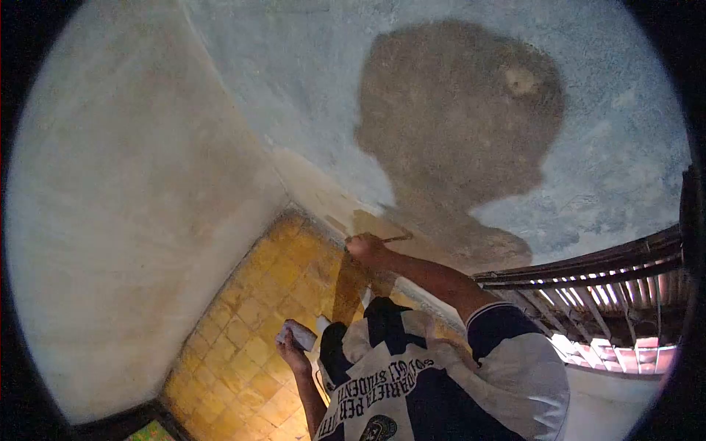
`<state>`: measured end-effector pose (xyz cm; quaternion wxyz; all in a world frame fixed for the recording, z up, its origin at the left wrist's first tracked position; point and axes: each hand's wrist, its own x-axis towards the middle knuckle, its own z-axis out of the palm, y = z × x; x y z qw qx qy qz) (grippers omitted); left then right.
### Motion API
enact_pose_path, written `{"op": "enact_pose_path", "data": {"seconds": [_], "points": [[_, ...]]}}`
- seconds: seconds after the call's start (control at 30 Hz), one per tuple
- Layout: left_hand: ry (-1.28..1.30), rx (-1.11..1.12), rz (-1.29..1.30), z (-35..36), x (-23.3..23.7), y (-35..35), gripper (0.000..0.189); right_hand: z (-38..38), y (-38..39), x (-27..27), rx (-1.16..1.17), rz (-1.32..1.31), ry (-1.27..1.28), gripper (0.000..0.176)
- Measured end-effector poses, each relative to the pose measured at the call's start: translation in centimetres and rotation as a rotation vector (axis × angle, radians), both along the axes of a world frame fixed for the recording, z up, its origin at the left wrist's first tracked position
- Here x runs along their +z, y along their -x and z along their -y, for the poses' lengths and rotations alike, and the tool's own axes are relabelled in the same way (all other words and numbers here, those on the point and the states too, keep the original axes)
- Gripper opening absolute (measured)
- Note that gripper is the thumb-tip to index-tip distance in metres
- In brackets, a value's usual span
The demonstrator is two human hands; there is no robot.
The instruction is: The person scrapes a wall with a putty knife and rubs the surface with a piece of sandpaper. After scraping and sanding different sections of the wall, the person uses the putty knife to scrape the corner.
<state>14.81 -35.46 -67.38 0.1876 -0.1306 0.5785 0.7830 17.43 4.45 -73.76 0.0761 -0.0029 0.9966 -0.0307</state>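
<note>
My right hand [365, 248] is closed around a thin brown-handled tool [397, 238], its handle sticking out to the right. The hand is at the low edge of the wall [294, 165], where a beige band runs above the yellow tiled floor; the tool's working end is hidden. Lower left, my left hand [296, 357] grips a pale grey-white, box-shaped object [298, 334] over the tiles; I cannot tell what kind of thing it is.
Yellow floor tiles [250, 349] meet a beige wall [140, 220] on the left. A large head-shaped shadow [456, 117] falls on the bluish wall. On the right is a slatted wooden structure [588, 294] with light behind it. A colourful item [149, 432] lies at the bottom left.
</note>
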Motion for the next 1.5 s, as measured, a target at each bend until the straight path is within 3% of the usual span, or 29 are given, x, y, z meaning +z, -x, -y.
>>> {"op": "enact_pose_path", "data": {"seconds": [0.1,0.2,0.3,0.4,0.47,0.6,0.7,0.8,0.9,0.93,0.97,1.1,1.2,1.3,1.4,1.5], "points": [[-0.017,-0.075,-0.026,0.9,0.2,1.8,0.029,3.5,1.6,0.7,0.021,-0.273,0.127,0.023],[0.003,-0.094,-0.012,1.5,0.7,3.0,0.029,3.8,2.1,0.4,-0.152,-0.02,0.326,0.016],[0.018,-0.049,-0.017,1.6,1.2,3.9,0.025,-1.6,-1.2,1.9,-0.429,0.016,0.329,0.017],[-0.041,-0.071,0.0,1.8,1.6,4.5,0.021,0.5,-1.5,2.4,-0.29,0.292,0.211,0.022],[-0.058,-0.13,-0.004,1.6,2.9,4.5,0.021,1.7,-2.0,2.0,-0.222,0.048,0.346,0.025],[0.008,-0.174,-0.023,1.9,0.9,5.3,0.027,5.5,-1.7,1.0,-0.101,-0.488,0.622,0.034],[-0.001,-0.169,-0.004,1.7,1.1,5.3,0.032,3.6,-1.8,6.9,-0.174,0.103,0.337,0.032],[0.079,-0.178,0.06,2.0,1.0,6.2,0.04,6.5,2.1,2.5,-0.139,0.365,-0.024,0.032],[0.116,-0.149,0.03,1.9,1.1,6.2,0.035,3.9,0.7,-10.6,-0.007,-0.459,0.134,0.027],[0.13,-0.147,0.0,2.2,1.1,6.4,0.033,4.6,0.9,-8.7,-0.013,-0.463,0.137,0.027],[0.107,-0.174,-0.025,2.6,0.9,6.7,0.033,2.2,-0.4,-6.3,-0.057,-0.366,0.142,0.025],[0.04,-0.218,-0.053,4.0,0.9,6.6,0.034,4.6,0.1,3.2,-0.222,0.026,0.157,0.019],[0.006,-0.201,-0.055,4.2,-0.1,6.4,0.035,5.3,0.2,2.6,-0.152,-0.135,0.362,0.02],[0.05,-0.16,-0.004,4.8,-0.1,6.6,0.035,1.7,-1.1,1.6,-0.24,-0.056,0.068,0.021],[0.074,-0.201,0.013,5.3,0.3,6.8,0.036,1.5,-0.1,-3.7,-0.116,-0.2,0.249,0.02],[0.072,-0.195,0.023,4.6,-0.5,6.8,0.036,5.2,0.5,-0.3,-0.092,-0.286,0.042,0.02]]}}
